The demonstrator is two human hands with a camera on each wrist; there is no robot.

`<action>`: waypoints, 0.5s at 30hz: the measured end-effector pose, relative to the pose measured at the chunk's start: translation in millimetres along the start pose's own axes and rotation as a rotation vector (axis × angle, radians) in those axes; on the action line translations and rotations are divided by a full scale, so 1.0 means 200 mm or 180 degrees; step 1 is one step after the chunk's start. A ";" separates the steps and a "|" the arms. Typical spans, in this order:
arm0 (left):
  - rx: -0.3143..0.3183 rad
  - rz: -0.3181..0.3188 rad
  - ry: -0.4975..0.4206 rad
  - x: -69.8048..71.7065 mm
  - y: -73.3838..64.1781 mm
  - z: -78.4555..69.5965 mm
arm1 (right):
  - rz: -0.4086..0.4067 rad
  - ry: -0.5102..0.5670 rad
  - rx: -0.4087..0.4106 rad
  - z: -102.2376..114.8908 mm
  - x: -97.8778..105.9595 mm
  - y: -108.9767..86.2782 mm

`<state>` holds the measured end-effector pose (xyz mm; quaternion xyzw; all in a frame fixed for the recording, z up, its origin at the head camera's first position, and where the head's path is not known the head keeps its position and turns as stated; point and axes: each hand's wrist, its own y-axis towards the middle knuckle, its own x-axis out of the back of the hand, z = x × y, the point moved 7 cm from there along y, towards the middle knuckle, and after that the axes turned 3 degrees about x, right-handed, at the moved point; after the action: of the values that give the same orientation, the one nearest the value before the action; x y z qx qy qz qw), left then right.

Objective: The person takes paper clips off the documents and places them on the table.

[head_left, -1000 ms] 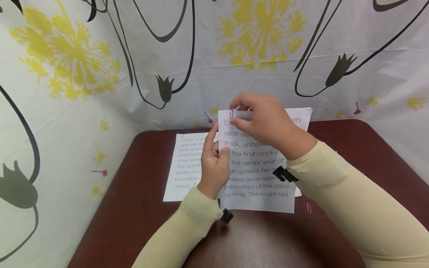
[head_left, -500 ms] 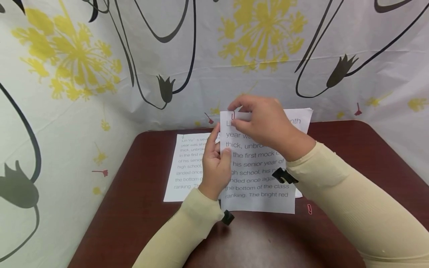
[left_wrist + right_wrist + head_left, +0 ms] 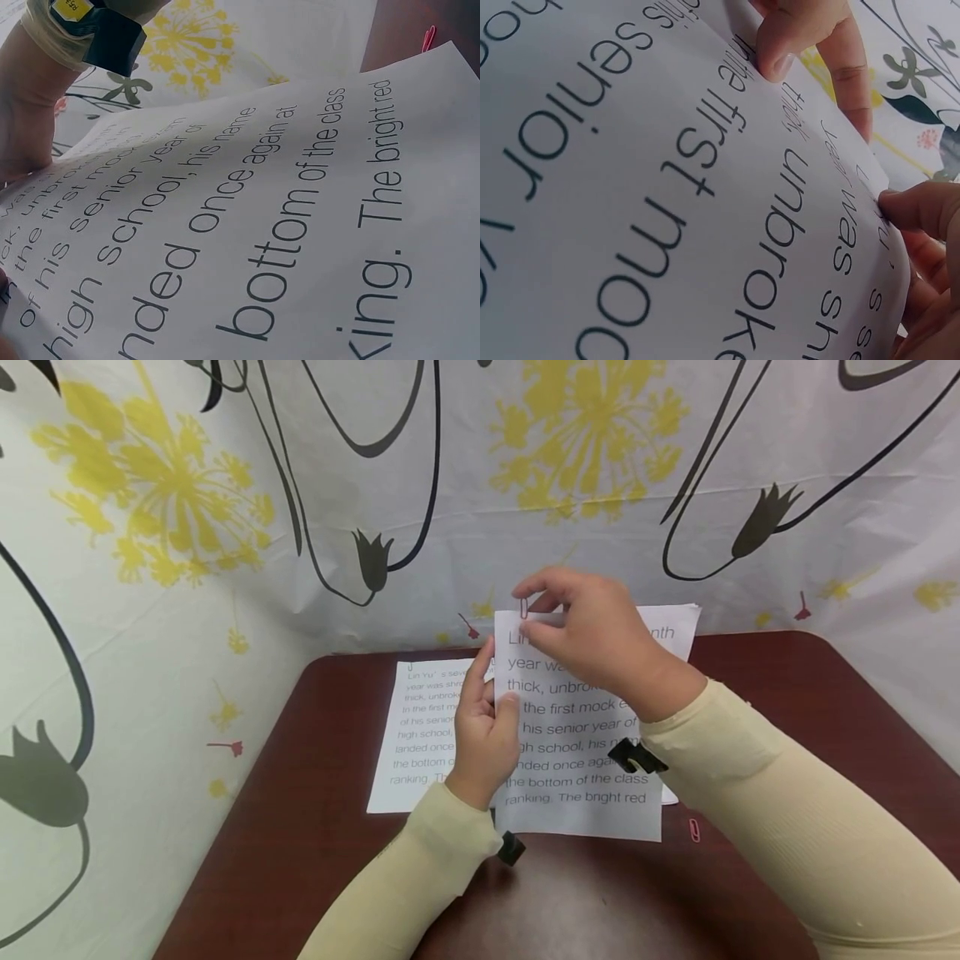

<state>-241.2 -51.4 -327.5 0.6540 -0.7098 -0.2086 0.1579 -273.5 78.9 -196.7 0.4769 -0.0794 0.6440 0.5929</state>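
My left hand (image 3: 486,739) pinches the left edge of a sheet of printed paper (image 3: 577,814), its thumb in front; the same sheet (image 3: 300,225) fills much of the left wrist view. At the top left corner, my right hand (image 3: 603,627) holds a small reddish paper clip (image 3: 524,607) between thumb and forefinger. The clip sticks up above the sheet's top edge; whether it still touches the paper cannot be told. In the right wrist view, the left thumb (image 3: 780,67) presses on the sheet and the right thumb (image 3: 900,206) lies at its top edge.
More printed sheets (image 3: 412,735) lie on the dark red table (image 3: 315,860) to the left, with a clip (image 3: 410,666) at their top. A pink paper clip (image 3: 694,831) lies on the table at the right. A patterned cloth (image 3: 465,485) hangs behind.
The reddish paper clip has moved up from the sheet's top corner to above its edge, in the right fingers. The left hand keeps its grip on the sheet.
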 end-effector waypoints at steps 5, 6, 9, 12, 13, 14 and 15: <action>-0.0006 0.0003 0.0026 0.00 0.00 0.00 | -0.0085 0.0190 -0.0052 -0.01 0.01 0.00; -0.0011 0.0006 0.0031 0.00 0.00 0.00 | -0.0102 0.0231 -0.0055 -0.01 0.01 0.00; -0.0015 0.0019 0.0039 0.00 0.00 0.00 | -0.0138 0.0334 -0.0023 -0.01 0.02 0.00; -0.0010 0.0033 0.0037 0.00 0.00 0.00 | -0.0175 0.0383 0.0021 0.00 0.03 0.01; -0.0003 0.0038 0.0033 0.00 0.00 0.00 | -0.0187 0.0388 0.0023 0.00 0.03 0.01; 0.0004 0.0042 0.0030 0.00 0.00 0.00 | -0.0197 0.0398 0.0024 0.00 0.03 0.01; 0.0014 0.0044 0.0026 0.00 0.00 0.00 | -0.0203 0.0401 0.0021 0.00 0.04 0.01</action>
<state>-240.4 -50.8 -327.3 0.6503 -0.7141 -0.2033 0.1608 -274.8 83.9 -190.8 0.4396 -0.0245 0.6538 0.6154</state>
